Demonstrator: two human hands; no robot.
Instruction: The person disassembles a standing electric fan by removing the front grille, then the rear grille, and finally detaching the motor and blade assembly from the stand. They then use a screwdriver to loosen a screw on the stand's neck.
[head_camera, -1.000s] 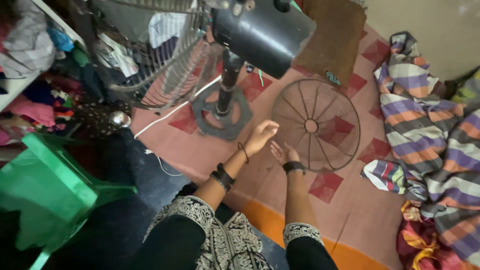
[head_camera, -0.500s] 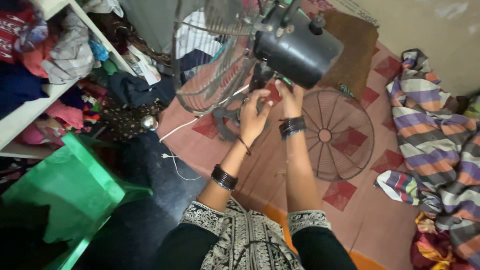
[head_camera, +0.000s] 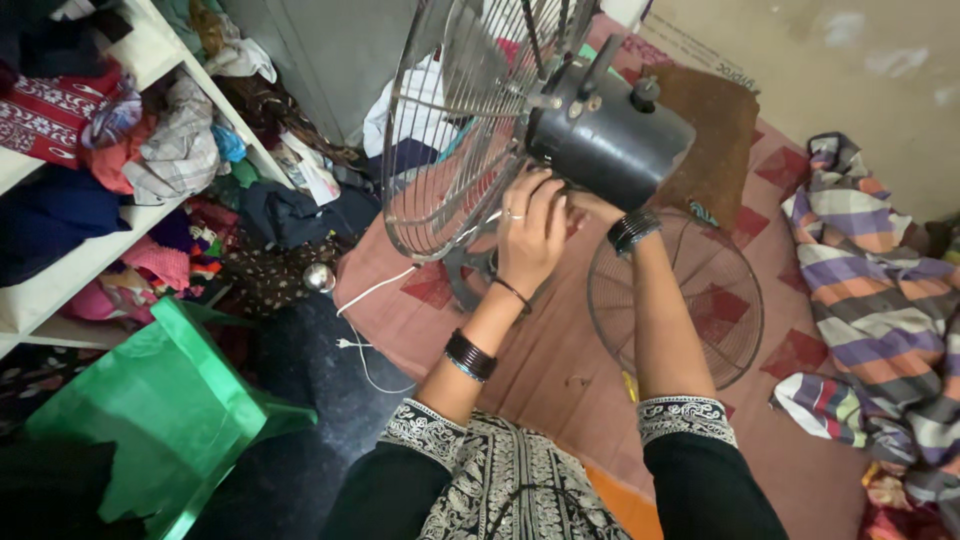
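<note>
Both hands up at 12 o'clock: left hand (head_camera: 530, 235) cupped on fan (head_camera: 610, 135) neck, right hand (head_camera: 590, 205) mostly hidden, grip unclear. Risk: fan tips; loose grille (head_camera: 675, 295) underfoot at 3 o'clock.

black pedestal fan motor (head_camera: 610, 135) before me, wire cage (head_camera: 450, 120) left of it | loose round wire guard (head_camera: 680, 295) on floor, right | green plastic stool (head_camera: 150, 400) far left

Left hand (head_camera: 530, 235) and right hand (head_camera: 588, 205) under the fan motor (head_camera: 610, 140); loose grille (head_camera: 680, 295) beside — on mat (head_camera: 560, 350).
</note>
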